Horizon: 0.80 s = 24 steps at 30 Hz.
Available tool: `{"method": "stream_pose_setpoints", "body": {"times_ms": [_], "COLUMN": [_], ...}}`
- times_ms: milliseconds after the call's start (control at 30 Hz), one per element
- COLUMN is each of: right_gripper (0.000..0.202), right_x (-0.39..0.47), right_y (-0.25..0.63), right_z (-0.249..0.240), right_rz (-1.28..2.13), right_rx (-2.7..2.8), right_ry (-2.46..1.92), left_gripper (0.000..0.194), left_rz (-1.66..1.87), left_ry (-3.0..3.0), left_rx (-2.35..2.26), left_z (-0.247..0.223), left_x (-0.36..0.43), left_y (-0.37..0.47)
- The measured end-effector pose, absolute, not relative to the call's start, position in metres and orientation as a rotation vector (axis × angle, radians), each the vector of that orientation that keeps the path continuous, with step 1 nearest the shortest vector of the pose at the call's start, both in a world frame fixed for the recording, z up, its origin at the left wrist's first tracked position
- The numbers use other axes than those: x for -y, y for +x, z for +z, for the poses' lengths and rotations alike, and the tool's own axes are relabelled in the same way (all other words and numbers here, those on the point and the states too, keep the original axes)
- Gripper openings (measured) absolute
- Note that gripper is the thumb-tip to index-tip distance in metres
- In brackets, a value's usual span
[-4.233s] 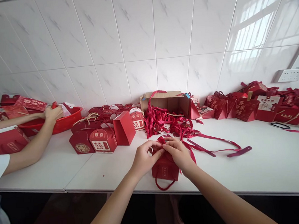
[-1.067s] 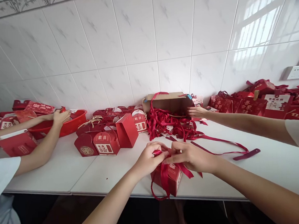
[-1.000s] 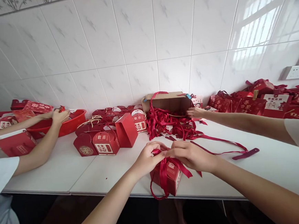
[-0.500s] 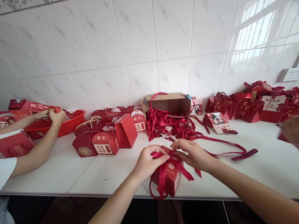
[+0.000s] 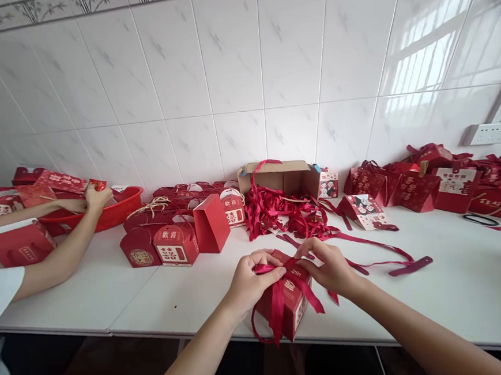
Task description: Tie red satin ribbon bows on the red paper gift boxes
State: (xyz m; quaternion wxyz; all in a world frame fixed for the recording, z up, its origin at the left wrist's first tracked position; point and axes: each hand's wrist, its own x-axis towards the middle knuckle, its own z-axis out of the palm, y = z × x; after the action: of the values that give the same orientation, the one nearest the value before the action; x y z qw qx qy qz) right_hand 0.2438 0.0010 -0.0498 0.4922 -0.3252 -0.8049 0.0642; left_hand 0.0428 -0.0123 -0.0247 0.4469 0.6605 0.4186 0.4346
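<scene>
A red gift box (image 5: 293,306) with pale printing stands at the table's front edge between my hands. Across its top lies a dark red satin ribbon (image 5: 277,304), its tails hanging over the sides. My left hand (image 5: 252,281) pinches a loop of this ribbon between thumb and fingers. On the other side, my right hand (image 5: 328,267) is closed, thumb and forefinger pressed together on the ribbon near the box's top; its fingertips are partly hidden. A thin twisted cord hangs at the box's left.
Behind my hands, a cardboard carton (image 5: 290,175) lies on its side, spilling red ribbons (image 5: 278,214). Finished-looking red boxes (image 5: 177,245) stand left of it; red bags (image 5: 419,188) line the right. At far left, a co-worker's hands (image 5: 93,200) work over a red basin (image 5: 124,209).
Both my hands stay at the ribbon with only slight finger movement. At the right, another person's hand has left the view. The co-worker's hand at left has shifted slightly.
</scene>
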Motion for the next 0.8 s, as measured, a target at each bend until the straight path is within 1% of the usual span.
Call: {"method": "stream_pose_setpoints", "body": {"times_ms": [100,300,367,433,467,567,667,800], "right_gripper": [0.013,0.015,0.013,0.010,0.009,0.010,0.009,0.021], "right_x": [0.000,0.000,0.000,0.001,0.001,0.004,0.007,0.010], "right_y": [0.245,0.248,0.248,0.249,0.250,0.254,0.258,0.256], "right_z": [-0.051,-0.054,-0.052,-0.048,-0.046,-0.038,-0.034,-0.031], "right_rz": [0.124,0.038,0.031,0.045,0.062,0.161,0.288,0.454], "right_rx": [1.936,1.952,1.986,2.031,2.060,2.106,2.091,2.078], "right_ry": [-0.798,-0.824,-0.802,-0.777,-0.761,-0.713,-0.750,-0.888], "left_gripper": [0.033,0.035,0.029,0.017,0.016,0.025,0.026,0.023], "left_rz": [1.091,1.081,1.067,1.038,1.023,0.989,0.942,0.920], "left_ry": [1.652,1.659,1.636,1.610,1.600,1.605,1.639,1.638], "left_rx": [-1.025,-0.971,-0.975,-0.981,-0.977,-0.952,-0.944,-0.951], "left_z": [-0.026,-0.024,-0.023,-0.022,-0.021,-0.019,-0.015,-0.012], "left_x": [0.013,0.011,0.012,0.012,0.012,0.012,0.012,0.015], "left_y": [0.043,0.042,0.041,0.040,0.039,0.035,0.032,0.029]}}
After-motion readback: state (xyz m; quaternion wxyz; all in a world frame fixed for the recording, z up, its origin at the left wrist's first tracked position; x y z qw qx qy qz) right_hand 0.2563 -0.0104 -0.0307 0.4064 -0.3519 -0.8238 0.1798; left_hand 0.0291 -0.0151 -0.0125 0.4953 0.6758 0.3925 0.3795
